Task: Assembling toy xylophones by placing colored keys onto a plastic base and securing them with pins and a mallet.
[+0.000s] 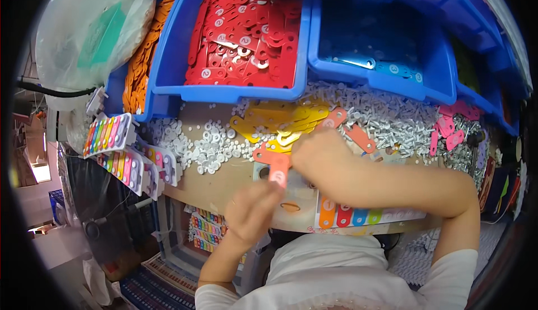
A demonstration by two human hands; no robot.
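Near the middle of the worktable, my left hand [252, 212] pinches the near end of a coral-pink metal bar [278, 171] with rounded ends and holes. My right hand [320, 152] is closed just beyond it, to the right of the bar's far end. Its fingertips are hidden, so I cannot make out what they hold. Yellow bars [269, 120] lie in a loose pile beside and behind this hand. Another coral bar [360, 138] rests on the table to its right. Small white washers [206, 150] spread out to the left, and silver screws [386, 122] are heaped to the right.
Blue bins stand along the back, holding red bars [246, 38], blue bars [392, 70] and orange bars [143, 58]. White frames with rows of coloured bars [106, 133] hang over the left edge. Pink bars [446, 125] sit at right. A colour strip [327, 212] lies under my right forearm.
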